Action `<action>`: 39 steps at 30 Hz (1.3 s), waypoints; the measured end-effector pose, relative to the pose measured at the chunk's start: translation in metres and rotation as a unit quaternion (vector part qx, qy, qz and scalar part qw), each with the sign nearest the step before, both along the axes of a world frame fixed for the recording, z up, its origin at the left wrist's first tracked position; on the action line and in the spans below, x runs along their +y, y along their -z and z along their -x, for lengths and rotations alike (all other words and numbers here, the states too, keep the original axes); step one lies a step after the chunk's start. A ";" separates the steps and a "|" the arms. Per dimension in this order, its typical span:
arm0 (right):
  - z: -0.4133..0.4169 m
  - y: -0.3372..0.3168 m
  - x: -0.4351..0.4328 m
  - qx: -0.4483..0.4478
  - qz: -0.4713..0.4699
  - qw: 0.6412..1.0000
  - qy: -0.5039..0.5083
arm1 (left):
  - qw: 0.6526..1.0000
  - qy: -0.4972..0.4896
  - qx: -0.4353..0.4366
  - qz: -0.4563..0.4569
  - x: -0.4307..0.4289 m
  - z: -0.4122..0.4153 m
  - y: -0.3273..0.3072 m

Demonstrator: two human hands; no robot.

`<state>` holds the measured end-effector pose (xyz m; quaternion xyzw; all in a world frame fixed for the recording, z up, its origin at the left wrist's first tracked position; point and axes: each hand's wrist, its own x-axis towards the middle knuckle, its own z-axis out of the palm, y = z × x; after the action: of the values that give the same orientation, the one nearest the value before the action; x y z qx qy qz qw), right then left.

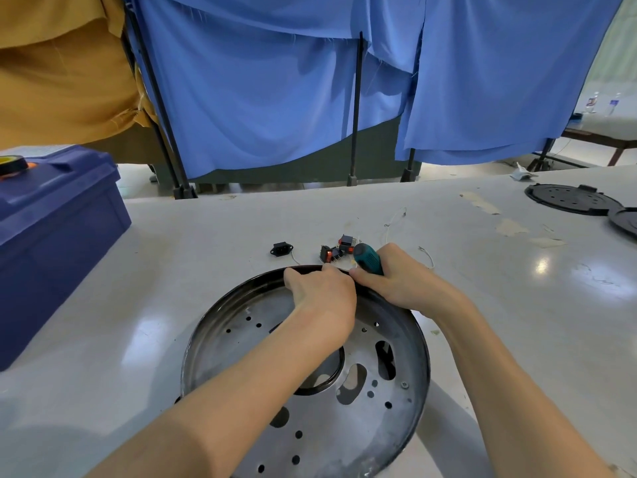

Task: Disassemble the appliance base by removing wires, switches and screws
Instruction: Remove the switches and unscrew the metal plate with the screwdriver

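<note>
While the left hand (320, 291) clutches the far rim of the metal appliance base (344, 429), the right hand (400, 281) grips a teal-handled screwdriver (368, 258) beside it.

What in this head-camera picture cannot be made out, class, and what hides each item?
- Head view: screwdriver tip, hidden behind the right hand and base rim.
- Head view: the rim spot being worked on, covered by the left hand.
- Head view: base's near edge, cut off at the bottom.
- Head view: second black disc, cut by the right edge.
</note>
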<state>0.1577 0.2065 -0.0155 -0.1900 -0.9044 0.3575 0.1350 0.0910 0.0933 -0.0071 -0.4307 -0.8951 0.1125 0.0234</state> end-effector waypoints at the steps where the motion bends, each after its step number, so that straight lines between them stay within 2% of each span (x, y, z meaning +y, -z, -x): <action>1: 0.000 0.000 -0.001 -0.002 -0.002 1.000 0.004 | 1.000 0.006 -0.005 0.000 0.002 0.000 0.000; 11: -0.001 -0.003 -0.005 -0.006 -0.030 0.999 0.009 | 0.996 0.035 -0.066 -0.043 -0.002 0.006 -0.002; 17: -0.003 -0.006 -0.002 -0.005 -0.016 1.000 0.014 | 0.989 0.074 -0.098 -0.079 -0.011 0.016 -0.003; 19: -0.002 -0.011 -0.003 0.104 0.027 0.992 0.073 | 0.985 0.097 -0.103 -0.100 -0.018 0.023 -0.002; 20: -0.003 -0.017 -0.003 0.200 0.061 0.971 0.113 | 0.982 0.108 -0.107 -0.110 -0.022 0.025 -0.001; 22: -0.004 -0.031 -0.001 0.377 0.118 0.902 0.174 | 0.975 0.116 -0.131 -0.134 -0.027 0.028 0.000; 24: -0.004 -0.039 -0.002 0.438 0.156 0.867 0.178 | 0.967 0.101 -0.170 -0.159 -0.030 0.033 -0.002; 28: 0.005 -0.033 -0.019 0.399 0.236 0.878 0.121 | 0.949 0.071 -0.225 -0.211 -0.033 0.043 0.000; 30: 0.010 -0.030 -0.028 0.376 0.248 0.885 0.115 | 0.942 0.069 -0.236 -0.228 -0.033 0.045 0.004; 39: 0.019 -0.016 -0.034 0.322 0.199 0.914 0.144 | 0.923 0.064 -0.272 -0.265 -0.036 0.049 0.009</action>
<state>0.1385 0.1728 0.0001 -0.2160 -0.6848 0.5485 0.4285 0.0424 0.0575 -0.0161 -0.4788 -0.8349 -0.2522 -0.1006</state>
